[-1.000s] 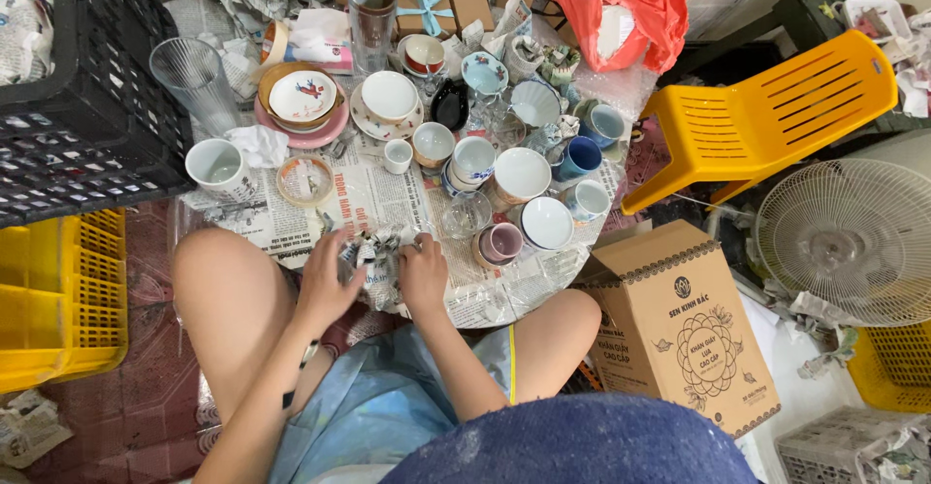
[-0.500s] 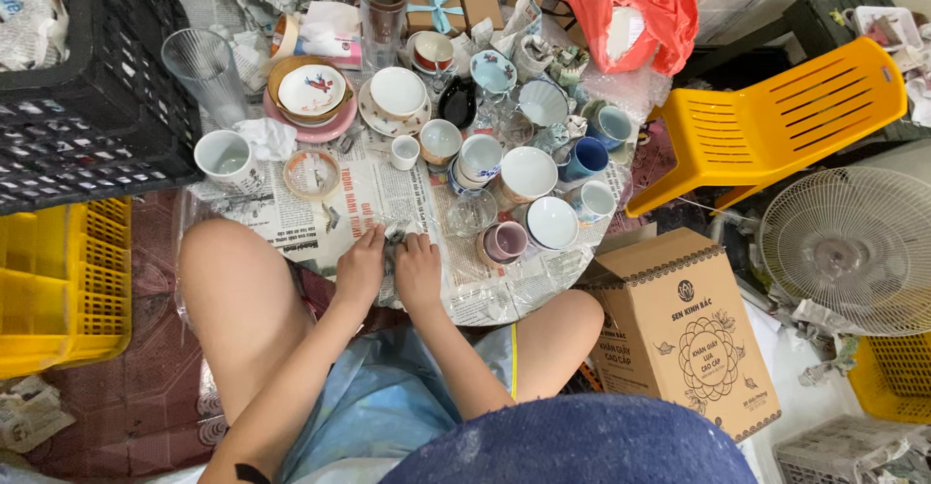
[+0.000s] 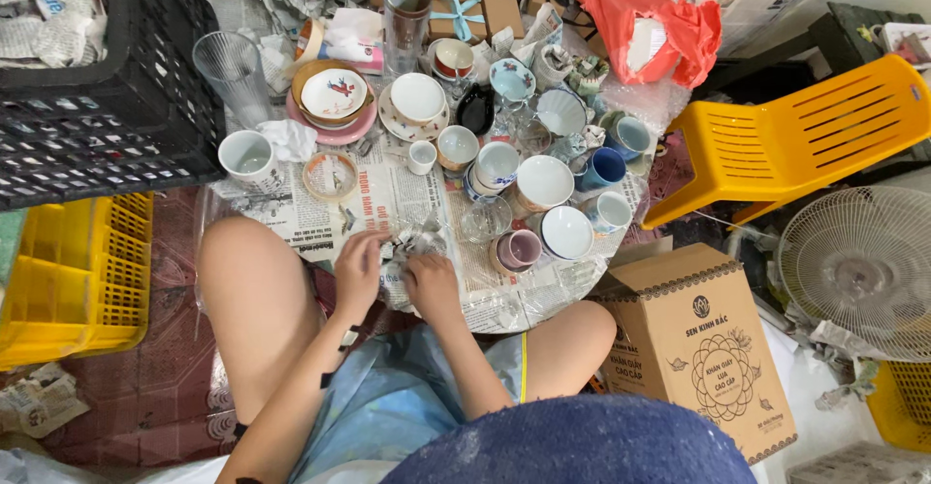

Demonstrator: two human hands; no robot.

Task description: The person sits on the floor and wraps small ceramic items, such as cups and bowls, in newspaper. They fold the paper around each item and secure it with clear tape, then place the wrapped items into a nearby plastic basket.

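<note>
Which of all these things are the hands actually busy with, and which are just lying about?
In hand:
- newspaper-wrapped bundle, gripped by left hand and right hand
- newspaper sheet under it

Lying about:
- clear glass
- mauve cup
- tape roll
- black crate
- cardboard box
- yellow chair
- fan

The newspaper bundle (image 3: 412, 251) was mostly hidden under the left hand (image 3: 357, 269) and the right hand (image 3: 432, 285), so what was inside it could not be seen. The table (image 3: 504, 309) was covered by newspaper and cups. The fan (image 3: 863, 271), the black crate (image 3: 97, 86) and the yellow chair (image 3: 805, 125) were cut off by the picture's edges.
</note>
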